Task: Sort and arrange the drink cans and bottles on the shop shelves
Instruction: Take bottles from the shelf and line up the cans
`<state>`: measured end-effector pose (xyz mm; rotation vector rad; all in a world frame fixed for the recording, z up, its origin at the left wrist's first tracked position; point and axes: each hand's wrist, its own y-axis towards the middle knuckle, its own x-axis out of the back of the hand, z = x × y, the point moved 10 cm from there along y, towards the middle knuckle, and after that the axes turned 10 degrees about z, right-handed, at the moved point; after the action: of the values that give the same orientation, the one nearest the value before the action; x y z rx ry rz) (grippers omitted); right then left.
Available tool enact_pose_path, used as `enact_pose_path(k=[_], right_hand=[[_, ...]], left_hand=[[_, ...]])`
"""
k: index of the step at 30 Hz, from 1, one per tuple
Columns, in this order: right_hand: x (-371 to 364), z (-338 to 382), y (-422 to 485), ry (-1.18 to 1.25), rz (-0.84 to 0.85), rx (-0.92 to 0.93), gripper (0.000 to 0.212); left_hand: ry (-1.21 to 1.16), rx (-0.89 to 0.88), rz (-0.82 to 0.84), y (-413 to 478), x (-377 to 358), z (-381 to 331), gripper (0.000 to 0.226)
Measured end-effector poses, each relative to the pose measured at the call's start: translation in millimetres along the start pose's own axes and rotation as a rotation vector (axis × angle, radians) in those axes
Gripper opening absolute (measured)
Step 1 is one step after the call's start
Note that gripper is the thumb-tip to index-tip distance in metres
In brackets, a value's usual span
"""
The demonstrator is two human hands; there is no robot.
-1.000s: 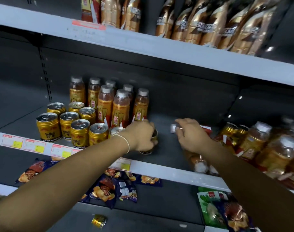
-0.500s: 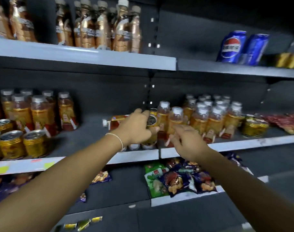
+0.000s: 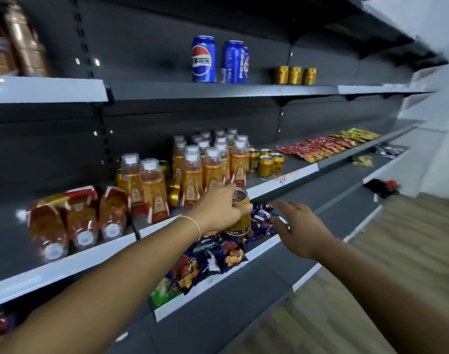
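Left hand (image 3: 218, 208) grips a gold can (image 3: 241, 219); right hand (image 3: 304, 229) spread, empty. Bottles (image 3: 77, 221) lie toppled near the shelf (image 3: 65, 268) front edge, unsorted.

Brown bottles (image 3: 13, 47) blurred and edge-cut, gold can (image 3: 240, 221) half behind left hand (image 3: 218, 208)

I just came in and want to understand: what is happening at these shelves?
A person is sorting drinks. Their left hand holds a gold can by its top, in front of the middle shelf. The right hand is open, holding nothing. Three bottles lie on their sides there; other bottles stand upright.
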<state>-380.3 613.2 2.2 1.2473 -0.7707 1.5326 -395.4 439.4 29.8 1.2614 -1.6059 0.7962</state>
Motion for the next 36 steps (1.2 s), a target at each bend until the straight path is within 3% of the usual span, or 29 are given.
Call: enact_pose_path(k=[9, 18, 21, 27, 33, 36], right_hand=[[-3.0, -59.2, 16.6, -0.009, -0.018, -0.043, 0.05], [0.2, -115.5, 117.2, -0.027, 0.031, -0.033, 0.05], [6.7, -129.2, 156.1, 0.022, 0.043, -0.021, 0.053], [27.5, -146.5, 216.4, 0.196, -0.043, 0.022, 0.048], [43.7, -153.0, 270.8, 0.449, -0.124, 0.158, 0.078], [55.6, -157.8, 297.0, 0.494, -0.176, 0.254, 0.077]], left_hand=[[-0.092, -0.061, 0.041, 79.5, -42.3, -39.6, 0.07], [-0.193, -0.075, 0.015, 198.3, -52.4, -43.2, 0.061], [-0.227, -0.083, -0.005, 236.3, -47.7, -42.1, 0.057], [-0.285, -0.077, -0.032, 288.6, -36.4, -39.1, 0.075], [-0.291, -0.081, -0.155, 323.1, -13.4, -29.9, 0.083], [-0.255, -0.093, -0.236, 339.4, -1.3, -26.9, 0.083]])
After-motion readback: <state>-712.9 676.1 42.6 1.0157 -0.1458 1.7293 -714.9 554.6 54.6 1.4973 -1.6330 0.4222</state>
